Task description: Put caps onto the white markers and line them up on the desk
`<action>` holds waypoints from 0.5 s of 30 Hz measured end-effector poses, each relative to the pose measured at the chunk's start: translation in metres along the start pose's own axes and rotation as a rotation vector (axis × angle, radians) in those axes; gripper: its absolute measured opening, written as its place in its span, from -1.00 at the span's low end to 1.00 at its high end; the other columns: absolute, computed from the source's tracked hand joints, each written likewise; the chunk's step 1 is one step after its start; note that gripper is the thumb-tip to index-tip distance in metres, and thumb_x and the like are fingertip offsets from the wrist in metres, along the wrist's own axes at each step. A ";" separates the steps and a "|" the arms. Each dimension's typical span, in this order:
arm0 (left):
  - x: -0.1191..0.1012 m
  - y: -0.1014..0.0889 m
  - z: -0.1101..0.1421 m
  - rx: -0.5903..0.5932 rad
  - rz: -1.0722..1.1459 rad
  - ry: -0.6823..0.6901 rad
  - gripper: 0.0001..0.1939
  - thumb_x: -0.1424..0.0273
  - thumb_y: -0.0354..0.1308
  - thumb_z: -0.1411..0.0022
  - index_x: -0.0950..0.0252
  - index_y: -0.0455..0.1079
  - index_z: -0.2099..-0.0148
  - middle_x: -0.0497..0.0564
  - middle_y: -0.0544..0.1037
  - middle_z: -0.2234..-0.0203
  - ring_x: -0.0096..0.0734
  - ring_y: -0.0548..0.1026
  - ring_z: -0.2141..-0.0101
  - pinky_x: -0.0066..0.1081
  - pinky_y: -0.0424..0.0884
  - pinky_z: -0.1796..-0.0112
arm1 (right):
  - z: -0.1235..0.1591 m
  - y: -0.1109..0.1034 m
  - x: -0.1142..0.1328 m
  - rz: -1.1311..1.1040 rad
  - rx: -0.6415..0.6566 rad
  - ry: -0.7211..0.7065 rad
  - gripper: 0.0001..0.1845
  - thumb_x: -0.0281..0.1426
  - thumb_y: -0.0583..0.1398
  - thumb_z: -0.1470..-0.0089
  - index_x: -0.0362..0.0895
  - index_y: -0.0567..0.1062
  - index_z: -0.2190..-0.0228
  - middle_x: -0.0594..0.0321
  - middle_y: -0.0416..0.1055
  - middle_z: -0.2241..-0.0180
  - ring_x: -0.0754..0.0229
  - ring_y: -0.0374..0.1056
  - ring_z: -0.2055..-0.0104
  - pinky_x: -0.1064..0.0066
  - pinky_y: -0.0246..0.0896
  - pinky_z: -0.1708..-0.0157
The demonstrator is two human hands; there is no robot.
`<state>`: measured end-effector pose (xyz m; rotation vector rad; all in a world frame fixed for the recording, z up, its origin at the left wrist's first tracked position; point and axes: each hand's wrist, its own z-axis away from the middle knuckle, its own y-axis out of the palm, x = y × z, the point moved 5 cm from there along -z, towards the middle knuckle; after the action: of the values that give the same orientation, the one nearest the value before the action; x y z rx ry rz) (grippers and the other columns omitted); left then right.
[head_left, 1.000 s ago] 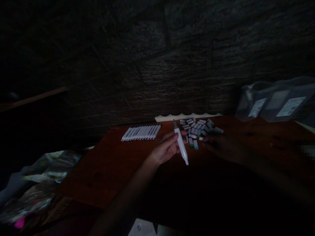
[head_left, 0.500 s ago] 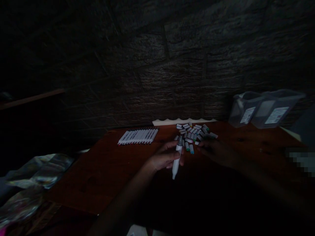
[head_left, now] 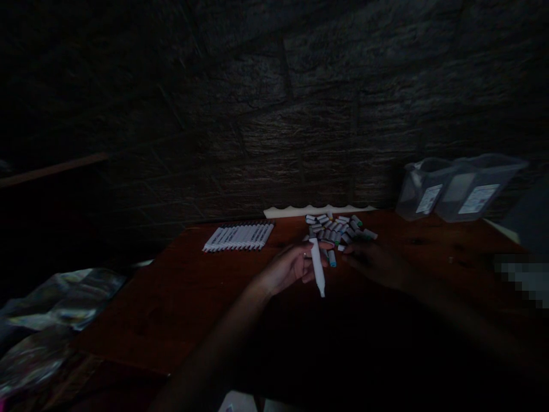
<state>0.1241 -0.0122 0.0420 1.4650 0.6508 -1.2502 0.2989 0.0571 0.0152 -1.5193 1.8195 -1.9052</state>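
My left hand (head_left: 283,272) is closed on a white marker (head_left: 318,270), whose narrow white end points down toward me while its grey end reaches the caps behind. Pinched at the fingertips of my right hand (head_left: 380,263) is a small pale marker cap (head_left: 341,248); deep shadow hides most of that hand. Just beyond both hands lies a loose pile of marker caps (head_left: 343,227), white-grey with coloured ends, some green and blue. To the left, several white markers (head_left: 239,237) lie side by side in a neat row.
Two clear plastic bins (head_left: 465,191) with labels stand at the back right of the wooden table (head_left: 141,303). A wavy white strip (head_left: 317,211) runs along the dark brick-patterned wall (head_left: 257,114). Crumpled plastic wrapping (head_left: 68,297) lies beyond the left edge.
The marker in my left hand has tilted, its lower end swinging right and slightly up, and the fingers around it have shifted. My right hand stays nearly in place.
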 end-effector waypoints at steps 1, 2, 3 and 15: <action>0.000 0.000 0.000 0.000 0.013 0.002 -0.56 0.16 0.19 -0.20 0.41 0.51 0.02 0.07 0.53 0.44 -0.59 0.33 0.60 -0.53 0.13 0.62 | 0.000 0.000 0.000 -0.002 0.000 0.003 -0.73 -0.26 0.06 -0.22 -0.02 0.55 0.25 0.21 0.56 0.25 0.12 0.46 0.23 0.28 0.30 0.22; 0.000 -0.001 0.000 -0.008 0.020 0.007 -0.55 0.16 0.19 -0.20 0.41 0.51 0.02 0.08 0.54 0.43 -0.58 0.34 0.59 -0.53 0.13 0.62 | 0.000 0.000 0.000 -0.004 -0.002 0.005 -0.74 -0.26 0.06 -0.22 -0.01 0.55 0.26 0.21 0.56 0.26 0.12 0.46 0.23 0.28 0.30 0.22; 0.000 -0.002 0.000 -0.026 0.023 0.015 -0.55 0.16 0.20 -0.20 0.41 0.51 0.02 0.09 0.54 0.42 -0.58 0.35 0.58 -0.53 0.13 0.62 | 0.000 0.000 0.000 -0.006 -0.006 0.007 -0.74 -0.26 0.07 -0.22 -0.01 0.55 0.26 0.21 0.56 0.26 0.12 0.47 0.24 0.29 0.30 0.23; -0.018 -0.008 0.004 -0.196 0.303 0.177 -0.81 0.40 0.23 -0.20 0.39 0.52 0.16 0.02 0.59 0.43 -0.53 0.51 0.46 -0.58 0.40 0.46 | 0.000 -0.001 -0.001 0.014 -0.028 0.017 -0.75 -0.26 0.09 -0.20 -0.03 0.55 0.26 0.20 0.56 0.28 0.13 0.46 0.27 0.30 0.30 0.27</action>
<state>0.1099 -0.0099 0.0559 1.4568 0.6222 -0.8074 0.3001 0.0578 0.0158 -1.4992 1.8661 -1.9003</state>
